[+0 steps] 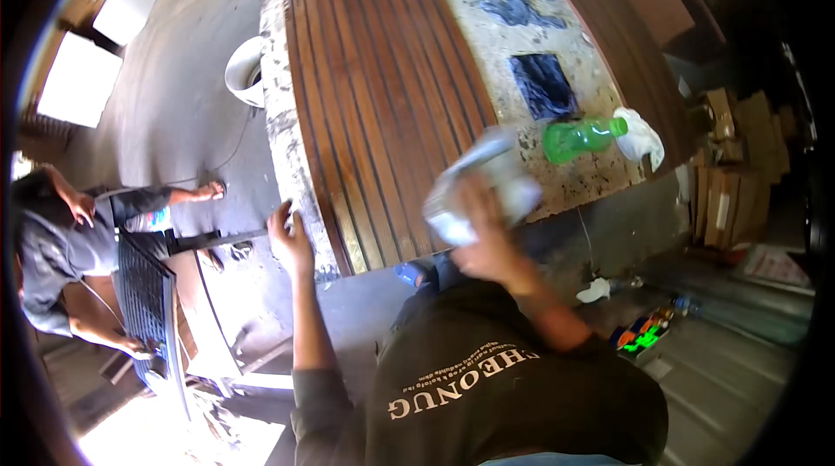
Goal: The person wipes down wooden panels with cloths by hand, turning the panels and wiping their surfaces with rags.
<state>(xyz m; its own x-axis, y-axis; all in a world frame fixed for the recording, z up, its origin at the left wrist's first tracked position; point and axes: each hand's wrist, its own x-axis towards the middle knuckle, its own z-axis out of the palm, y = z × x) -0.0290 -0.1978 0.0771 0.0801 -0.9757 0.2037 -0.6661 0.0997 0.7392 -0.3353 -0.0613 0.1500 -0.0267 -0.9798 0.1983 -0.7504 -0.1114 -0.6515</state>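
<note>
While the right hand (477, 221) clutches a white rag (480, 188) (blurred, probably mid-wipe) on the near edge of the slatted wooden panel (378, 101), the left hand (287, 236) rests open-fingered at the panel's left corner. A green bottle (581, 137) lies on the table (570, 179) just right of the panel.

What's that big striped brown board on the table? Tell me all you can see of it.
The slatted wooden panel is a long brown board of parallel glossy strips with dark grooves between, looking stained or varnished. It lies flat on a speckled worktable, its near end overhanging toward the person. The right hand holds a blurred white cloth at its near right corner; the left hand rests at the table edge beside it.
</note>
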